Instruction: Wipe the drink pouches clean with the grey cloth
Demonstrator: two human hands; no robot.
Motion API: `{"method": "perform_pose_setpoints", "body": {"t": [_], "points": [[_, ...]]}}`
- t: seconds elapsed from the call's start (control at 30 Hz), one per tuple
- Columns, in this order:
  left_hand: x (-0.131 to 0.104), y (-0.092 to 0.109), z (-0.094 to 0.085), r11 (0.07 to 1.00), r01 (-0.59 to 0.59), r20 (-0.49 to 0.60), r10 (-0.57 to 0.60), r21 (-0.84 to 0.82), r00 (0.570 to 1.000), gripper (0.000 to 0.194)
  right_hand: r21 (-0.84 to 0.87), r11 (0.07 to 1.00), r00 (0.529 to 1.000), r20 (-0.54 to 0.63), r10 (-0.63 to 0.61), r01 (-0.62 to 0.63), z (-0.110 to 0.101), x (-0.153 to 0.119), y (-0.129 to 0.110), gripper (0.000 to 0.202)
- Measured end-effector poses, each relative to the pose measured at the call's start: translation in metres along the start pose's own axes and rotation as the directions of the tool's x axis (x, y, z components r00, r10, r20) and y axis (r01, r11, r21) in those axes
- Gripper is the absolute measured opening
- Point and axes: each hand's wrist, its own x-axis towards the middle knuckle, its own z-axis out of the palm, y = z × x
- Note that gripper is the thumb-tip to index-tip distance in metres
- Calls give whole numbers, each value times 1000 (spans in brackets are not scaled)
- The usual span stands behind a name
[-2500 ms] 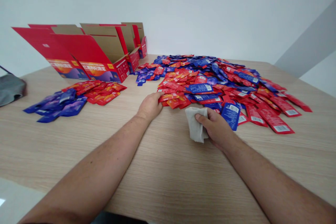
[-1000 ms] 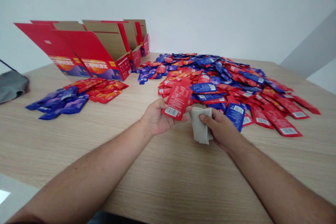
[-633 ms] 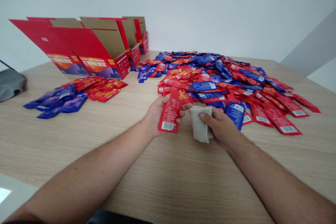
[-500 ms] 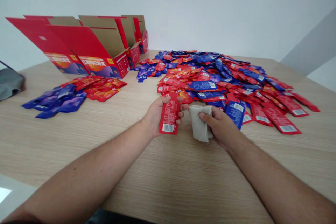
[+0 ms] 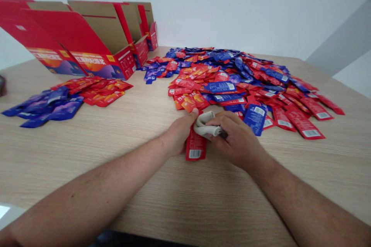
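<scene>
Near the middle of the view, my left hand (image 5: 181, 133) holds a red packet (image 5: 195, 150) by its upper left side, barcode end toward me. My right hand (image 5: 234, 137) pinches a folded pale grey cloth (image 5: 206, 125), which lies against the upper part of the packet's printed face. The cloth hides part of the packet and of my left fingers. Just beyond both hands spreads a large pile of red and blue packets (image 5: 222, 87). One blue packet (image 5: 255, 119) lies at its front edge, beside my right hand.
At the left lie a group of blue packets (image 5: 48, 106) and a group of red packets (image 5: 101, 92). Behind them stand open red cartons (image 5: 95, 60) with raised flaps. All rest on a wooden table (image 5: 139, 208) in front of a pale wall.
The cloth has come leftward onto the red packet, with my right hand gripping it. The packet sits slightly lower and to the right. The view has shifted, moving the cartons left and up.
</scene>
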Motion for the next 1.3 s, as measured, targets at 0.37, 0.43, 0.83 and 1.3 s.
{"method": "perform_pose_setpoints", "body": {"t": [0.37, 0.43, 0.83, 1.3], "points": [[-1, 2, 4, 999, 26, -81, -22, 42, 996, 40, 82, 991, 995, 0, 104, -104, 19, -6, 7, 43], [1, 0, 3, 999, -2, -94, 6, 46, 996, 38, 54, 992, 987, -107, 122, -117, 24, -7, 9, 47], [0, 1, 4, 999, -38, -107, 39, 4, 994, 37, -185, 982, 999, 36, -24, 30, 16, -7, 6, 40], [-4, 12, 1, 997, 70, -11, -70, -23, 997, 43, -117, 984, 985, 128, -119, 134, 13, -7, -1, 39]]}}
